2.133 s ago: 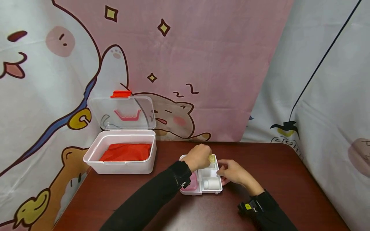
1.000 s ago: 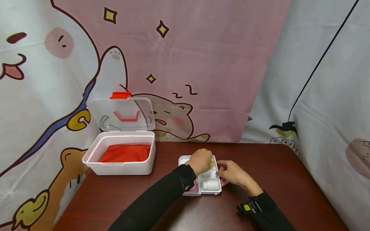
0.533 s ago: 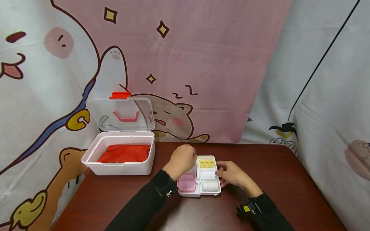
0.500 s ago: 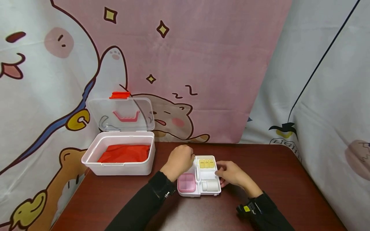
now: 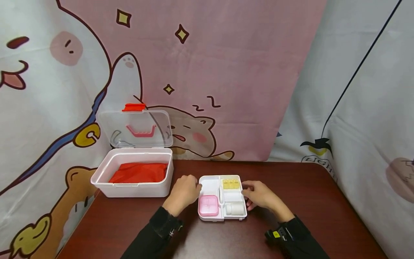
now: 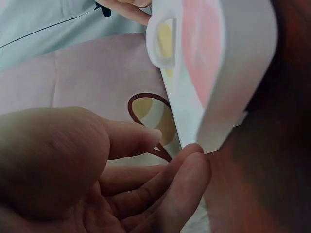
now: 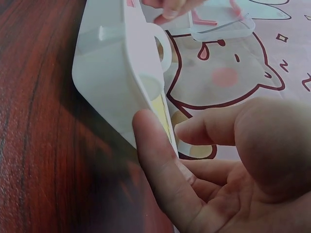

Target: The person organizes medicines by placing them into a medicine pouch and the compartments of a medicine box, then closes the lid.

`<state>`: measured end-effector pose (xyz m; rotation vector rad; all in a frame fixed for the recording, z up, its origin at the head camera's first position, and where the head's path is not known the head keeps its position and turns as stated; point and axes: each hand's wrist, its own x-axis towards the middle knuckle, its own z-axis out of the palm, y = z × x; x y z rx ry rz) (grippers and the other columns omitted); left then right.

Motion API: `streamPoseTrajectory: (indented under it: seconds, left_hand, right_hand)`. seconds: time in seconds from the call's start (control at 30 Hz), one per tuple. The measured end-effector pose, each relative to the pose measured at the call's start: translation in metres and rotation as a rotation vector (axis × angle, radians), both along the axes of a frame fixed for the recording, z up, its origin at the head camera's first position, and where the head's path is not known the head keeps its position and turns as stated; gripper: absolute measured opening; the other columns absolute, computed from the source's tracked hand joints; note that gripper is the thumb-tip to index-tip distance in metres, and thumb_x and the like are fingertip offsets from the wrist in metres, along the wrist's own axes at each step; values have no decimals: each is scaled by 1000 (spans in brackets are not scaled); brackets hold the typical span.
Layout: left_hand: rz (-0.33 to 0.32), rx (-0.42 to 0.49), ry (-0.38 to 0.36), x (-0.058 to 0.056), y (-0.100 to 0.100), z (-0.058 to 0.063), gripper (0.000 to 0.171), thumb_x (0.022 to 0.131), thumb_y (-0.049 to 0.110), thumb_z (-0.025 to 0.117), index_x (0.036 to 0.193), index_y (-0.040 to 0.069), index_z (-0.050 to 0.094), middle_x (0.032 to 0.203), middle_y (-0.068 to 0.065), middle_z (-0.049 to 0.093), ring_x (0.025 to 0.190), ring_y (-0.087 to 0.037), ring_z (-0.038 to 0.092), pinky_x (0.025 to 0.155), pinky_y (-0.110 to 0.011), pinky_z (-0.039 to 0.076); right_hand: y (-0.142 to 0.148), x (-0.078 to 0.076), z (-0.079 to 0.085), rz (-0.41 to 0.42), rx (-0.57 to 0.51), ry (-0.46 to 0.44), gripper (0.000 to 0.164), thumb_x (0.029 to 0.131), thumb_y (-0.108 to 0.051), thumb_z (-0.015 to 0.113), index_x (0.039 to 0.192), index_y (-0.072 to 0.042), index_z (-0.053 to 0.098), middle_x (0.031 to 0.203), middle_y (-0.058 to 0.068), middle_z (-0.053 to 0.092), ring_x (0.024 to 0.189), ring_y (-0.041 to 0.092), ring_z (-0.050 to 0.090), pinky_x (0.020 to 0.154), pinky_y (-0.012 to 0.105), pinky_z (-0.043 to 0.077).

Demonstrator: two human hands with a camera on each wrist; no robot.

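A white compartmented pill case (image 5: 210, 182) lies on the table between my hands. It holds a pink sectioned box (image 5: 208, 205), a row of yellow boxes (image 5: 231, 183) and a small white bottle (image 5: 235, 208) on its side. A white loop handle (image 6: 151, 41) rises from its middle. My left hand (image 5: 183, 193) is at its left edge; in the left wrist view a fingertip meets the case's corner while the thumb stays apart. My right hand (image 5: 260, 195) holds the right edge, with the index finger along the outer wall and the thumb at the rim.
A white storage box (image 5: 132, 187) with its clear lid (image 5: 137, 120) raised stands at the table's back left, a red cloth-like bundle (image 5: 139, 172) inside. Behind the brown table (image 5: 291, 176) hangs a cartoon-printed curtain (image 5: 239, 90).
My left hand has drawn back left from above the case to its left edge, uncovering the pink and yellow boxes and the upper left compartment. The right hand has stayed at the right edge.
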<state>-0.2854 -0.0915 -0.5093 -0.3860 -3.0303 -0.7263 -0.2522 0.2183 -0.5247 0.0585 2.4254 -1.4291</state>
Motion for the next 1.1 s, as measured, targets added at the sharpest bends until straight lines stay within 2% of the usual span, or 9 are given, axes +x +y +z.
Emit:
streamPoseTrajectory:
  seconds: [0.07,0.1,0.3,0.5,0.53,0.77,1.1]
  left_hand:
    - [6,1,-24,1,-1,-5,26,103,25,73,87,6,79,74,-8,69,69,-26,63,65,-42,51]
    - [18,3,-44,14,2,13,23,102,21,74,88,4,79,73,-9,69,68,-26,62,64,-42,51]
    - [43,8,-73,13,0,1,22,102,23,73,99,3,82,84,-11,75,74,-26,65,72,-44,56]
    - [49,40,-86,14,-1,-9,19,101,21,73,91,6,80,81,-9,72,73,-25,63,69,-43,52]
    - [46,47,-88,14,0,-9,19,101,21,73,89,7,80,79,-9,71,73,-25,62,68,-43,51]
    - [34,69,-126,13,3,-10,18,100,20,76,103,4,83,93,-11,77,83,-26,67,79,-46,57]
    - [50,69,-141,14,3,-11,14,100,17,74,95,6,82,88,-9,74,83,-25,67,79,-46,58]
  right_hand:
    - [0,0,0,-7,8,-1,46,107,-15,68,148,4,62,93,15,65,65,22,66,60,41,65]
    - [0,1,0,-10,11,-3,44,107,-15,68,146,4,63,92,15,66,64,22,66,59,40,65]
    - [0,-1,-2,-16,6,-19,45,105,-16,71,144,6,64,91,14,68,63,20,67,58,38,64]
    - [-1,0,-3,-9,7,-12,50,103,-13,72,148,6,61,92,16,66,62,21,66,57,40,64]
    - [0,0,-3,-7,8,-13,50,103,-12,71,149,6,61,92,16,66,62,21,66,58,40,65]
    - [1,0,-4,2,-9,-15,56,104,-9,70,155,6,54,93,17,65,63,23,65,57,41,64]
    - [-2,0,-5,18,-33,-26,58,104,-8,69,157,8,51,91,16,65,63,22,65,57,41,65]
